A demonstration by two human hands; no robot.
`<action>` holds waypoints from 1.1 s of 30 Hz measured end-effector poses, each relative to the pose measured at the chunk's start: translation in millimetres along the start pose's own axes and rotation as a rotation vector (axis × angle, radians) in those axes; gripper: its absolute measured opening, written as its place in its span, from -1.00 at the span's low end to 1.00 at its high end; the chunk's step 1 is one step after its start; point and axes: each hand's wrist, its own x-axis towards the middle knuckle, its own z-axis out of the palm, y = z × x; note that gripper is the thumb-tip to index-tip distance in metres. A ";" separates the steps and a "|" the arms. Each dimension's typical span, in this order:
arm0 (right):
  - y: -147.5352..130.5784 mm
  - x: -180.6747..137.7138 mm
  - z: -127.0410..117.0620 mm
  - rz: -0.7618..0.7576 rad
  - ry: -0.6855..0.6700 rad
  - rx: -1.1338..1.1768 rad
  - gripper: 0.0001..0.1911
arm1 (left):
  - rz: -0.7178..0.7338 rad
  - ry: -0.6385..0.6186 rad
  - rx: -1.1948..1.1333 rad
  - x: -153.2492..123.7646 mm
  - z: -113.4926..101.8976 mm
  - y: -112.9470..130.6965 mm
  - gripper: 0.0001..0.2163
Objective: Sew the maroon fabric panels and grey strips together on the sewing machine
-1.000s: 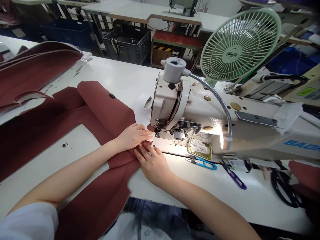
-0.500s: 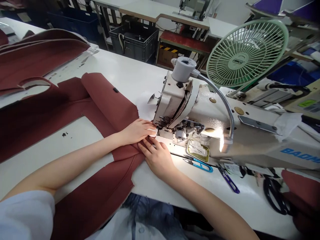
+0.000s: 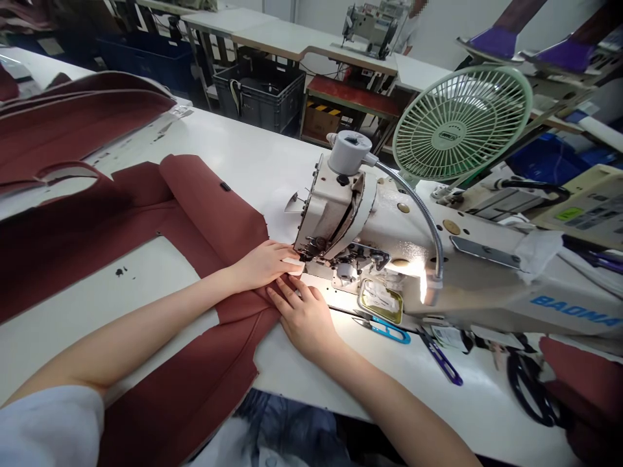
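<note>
Red-brown panel (image 3: 214, 201): spread over the white table (image 3: 228, 143), one edge up at the needle end of the sewing machine (image 3: 311, 207). Left hand (image 3: 263, 266): on the panel, fingers close together over a small white piece (image 3: 294, 265); whether they pinch it I cannot tell from here. Right hand (image 3: 307, 319): just beside, fingers slightly spread on the panel, presumably steadying its layers. Lamp (image 3: 431, 292): bent low, apparently for light. Blue snips (image 3: 392, 331), purple snips (image 3: 442, 360): right, likely for easy reach.
</note>
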 end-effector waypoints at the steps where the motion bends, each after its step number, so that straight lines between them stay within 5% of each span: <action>1: 0.2 0.4 1.1 -0.004 0.009 0.000 -0.57 | 0.002 0.000 -0.004 0.2 -0.3 -0.9 -0.76; 24: 0.8 2.3 9.0 0.019 0.034 0.023 -0.56 | 0.022 0.026 -0.020 6.7 -2.9 -7.0 -0.69; 33: -6.9 -5.2 16.4 0.021 0.071 -0.118 -0.59 | 0.203 0.098 -0.051 16.2 -11.8 -27.2 -0.78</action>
